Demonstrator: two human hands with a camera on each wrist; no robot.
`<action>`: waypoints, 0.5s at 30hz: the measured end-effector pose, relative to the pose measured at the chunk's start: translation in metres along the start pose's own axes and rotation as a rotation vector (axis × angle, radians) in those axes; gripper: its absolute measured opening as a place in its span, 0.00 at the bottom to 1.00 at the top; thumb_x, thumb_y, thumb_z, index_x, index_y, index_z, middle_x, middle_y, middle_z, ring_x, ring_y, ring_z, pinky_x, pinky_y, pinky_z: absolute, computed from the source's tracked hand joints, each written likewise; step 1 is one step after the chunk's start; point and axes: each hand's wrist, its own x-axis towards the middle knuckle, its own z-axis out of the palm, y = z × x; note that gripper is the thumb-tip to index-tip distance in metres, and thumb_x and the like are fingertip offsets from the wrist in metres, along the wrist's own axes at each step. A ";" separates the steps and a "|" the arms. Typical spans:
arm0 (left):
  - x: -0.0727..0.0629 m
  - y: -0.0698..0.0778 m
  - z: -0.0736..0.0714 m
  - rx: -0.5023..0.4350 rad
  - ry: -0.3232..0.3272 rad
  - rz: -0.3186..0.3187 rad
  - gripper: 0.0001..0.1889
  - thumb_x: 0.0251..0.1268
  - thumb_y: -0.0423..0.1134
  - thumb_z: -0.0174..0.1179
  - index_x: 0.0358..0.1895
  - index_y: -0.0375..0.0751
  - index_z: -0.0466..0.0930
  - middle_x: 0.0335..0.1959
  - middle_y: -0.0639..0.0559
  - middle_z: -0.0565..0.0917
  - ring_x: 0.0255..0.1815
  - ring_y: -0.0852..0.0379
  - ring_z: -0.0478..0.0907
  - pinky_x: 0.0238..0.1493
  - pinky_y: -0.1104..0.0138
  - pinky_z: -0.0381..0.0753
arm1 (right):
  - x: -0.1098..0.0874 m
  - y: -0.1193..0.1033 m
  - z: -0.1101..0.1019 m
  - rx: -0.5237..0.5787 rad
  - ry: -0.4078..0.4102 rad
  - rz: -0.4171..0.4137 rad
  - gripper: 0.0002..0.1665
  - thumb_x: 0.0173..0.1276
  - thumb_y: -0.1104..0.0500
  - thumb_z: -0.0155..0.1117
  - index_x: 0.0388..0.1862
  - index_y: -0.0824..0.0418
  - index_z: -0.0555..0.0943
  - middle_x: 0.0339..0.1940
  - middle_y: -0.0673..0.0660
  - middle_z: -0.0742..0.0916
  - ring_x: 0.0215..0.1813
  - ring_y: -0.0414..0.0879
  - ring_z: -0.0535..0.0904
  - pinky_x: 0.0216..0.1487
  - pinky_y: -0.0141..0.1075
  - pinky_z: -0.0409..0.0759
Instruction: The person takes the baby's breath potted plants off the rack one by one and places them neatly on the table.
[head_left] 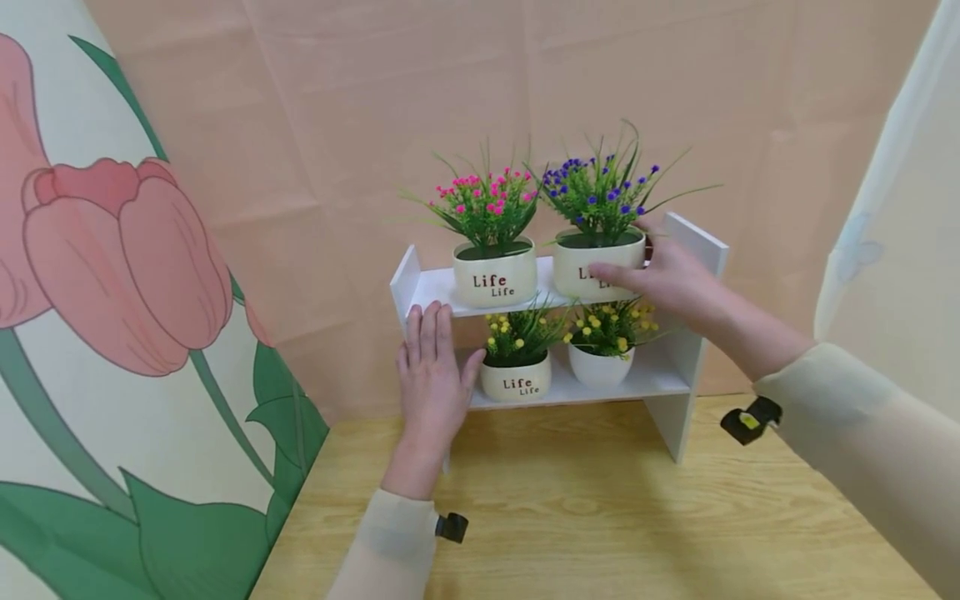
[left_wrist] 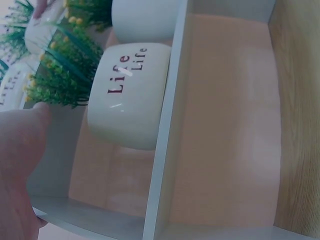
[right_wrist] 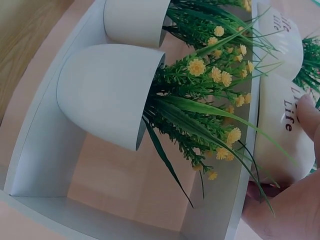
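Note:
My right hand (head_left: 675,279) grips a cream pot (head_left: 568,271) of purple flowers on the upper board of a white shelf (head_left: 699,242). Its thumb lies across the "Life" lettering, as the right wrist view also shows. Left of that pot stands a matching pot (head_left: 468,279) with pink flowers. My left hand (head_left: 433,375) rests against the shelf's left front, fingers straight and pointing up. Close by its thumb on the lower board is a lettered pot (left_wrist: 130,105) of yellow flowers. Beside that one stands a plain white pot (right_wrist: 105,92), also with yellow flowers.
The shelf stands on a wood-grain table (head_left: 570,517) close to a pinkish cloth backdrop (head_left: 360,125). A panel with printed tulips (head_left: 120,267) borders the left side. A pale curtain-like sheet (head_left: 900,208) hangs at the right.

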 end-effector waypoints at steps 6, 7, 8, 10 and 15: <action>0.000 0.000 0.000 -0.019 -0.011 -0.008 0.46 0.83 0.58 0.62 0.89 0.42 0.48 0.90 0.45 0.52 0.92 0.43 0.36 0.81 0.32 0.57 | -0.002 0.001 0.000 -0.013 0.027 0.013 0.69 0.69 0.26 0.74 0.94 0.50 0.48 0.69 0.69 0.80 0.62 0.60 0.79 0.58 0.50 0.75; 0.000 0.000 0.000 -0.021 -0.012 -0.009 0.46 0.83 0.58 0.62 0.89 0.42 0.48 0.90 0.45 0.52 0.92 0.43 0.36 0.81 0.32 0.57 | -0.002 0.000 0.001 -0.006 0.033 0.009 0.68 0.69 0.26 0.74 0.94 0.49 0.49 0.69 0.68 0.81 0.62 0.60 0.79 0.57 0.50 0.76; 0.000 0.000 0.000 -0.018 -0.013 -0.011 0.46 0.83 0.59 0.62 0.89 0.43 0.48 0.91 0.45 0.52 0.92 0.43 0.36 0.81 0.32 0.57 | -0.003 0.000 0.001 -0.002 0.037 0.007 0.67 0.69 0.27 0.74 0.94 0.49 0.50 0.69 0.68 0.81 0.61 0.59 0.79 0.57 0.49 0.76; 0.000 0.000 0.000 -0.015 -0.019 -0.015 0.46 0.83 0.59 0.62 0.89 0.43 0.48 0.91 0.46 0.51 0.92 0.43 0.35 0.81 0.32 0.57 | -0.004 -0.001 0.002 0.006 0.047 0.008 0.66 0.70 0.27 0.74 0.93 0.49 0.51 0.68 0.67 0.81 0.60 0.59 0.80 0.54 0.49 0.78; 0.001 0.001 -0.001 -0.010 -0.028 -0.019 0.47 0.83 0.59 0.61 0.89 0.43 0.46 0.91 0.46 0.50 0.92 0.43 0.35 0.82 0.33 0.56 | -0.010 -0.003 0.000 0.019 0.067 0.004 0.63 0.71 0.28 0.74 0.91 0.53 0.55 0.69 0.66 0.81 0.60 0.57 0.80 0.51 0.45 0.80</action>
